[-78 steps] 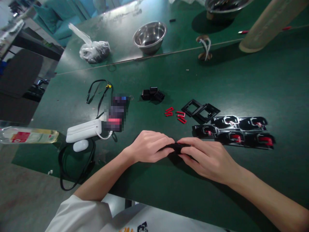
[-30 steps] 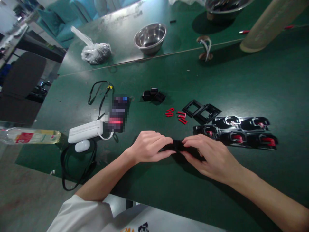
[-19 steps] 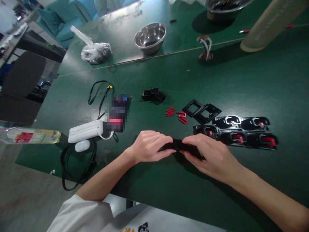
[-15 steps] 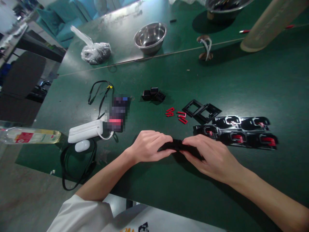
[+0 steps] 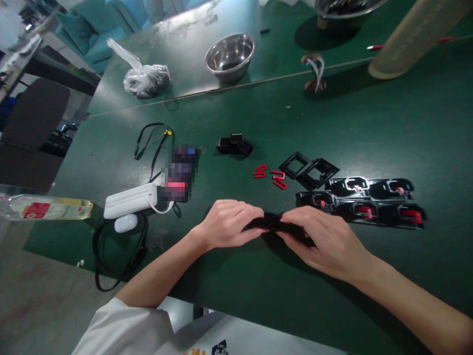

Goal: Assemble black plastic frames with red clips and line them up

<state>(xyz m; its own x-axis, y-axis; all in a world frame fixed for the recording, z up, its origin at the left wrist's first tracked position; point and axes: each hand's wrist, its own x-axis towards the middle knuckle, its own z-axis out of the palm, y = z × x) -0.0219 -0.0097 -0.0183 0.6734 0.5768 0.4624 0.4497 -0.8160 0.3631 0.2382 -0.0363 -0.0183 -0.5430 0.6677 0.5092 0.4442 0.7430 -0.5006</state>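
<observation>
Between my two hands is a black plastic part [image 5: 272, 222], held just above the green table near its front edge. My left hand [image 5: 234, 223] is closed on its left end, thumb below and fingers above. On the other end my right hand [image 5: 320, 239] is closed in a similar pinch. The fingers cover much of the part, so its full shape is hidden. Beyond the hands lie several small red clips [image 5: 278, 176] and two black square frames [image 5: 310, 169]. Black housings with red pieces in them [image 5: 364, 211] lie in rows to the right of my right hand.
Small black blocks [image 5: 235, 144] sit farther back. At left are a white power bank [image 5: 131, 200], a blurred-out phone [image 5: 182, 173], a white case [image 5: 126, 223], black cables [image 5: 96, 251] and a bottle [image 5: 55, 207]. A steel bowl [image 5: 229, 58] and plastic bag [image 5: 146, 80] stand behind.
The black part has tilted slightly between my hands, its top looking darker now. Both hands stay almost in the same place, and nothing else has moved.
</observation>
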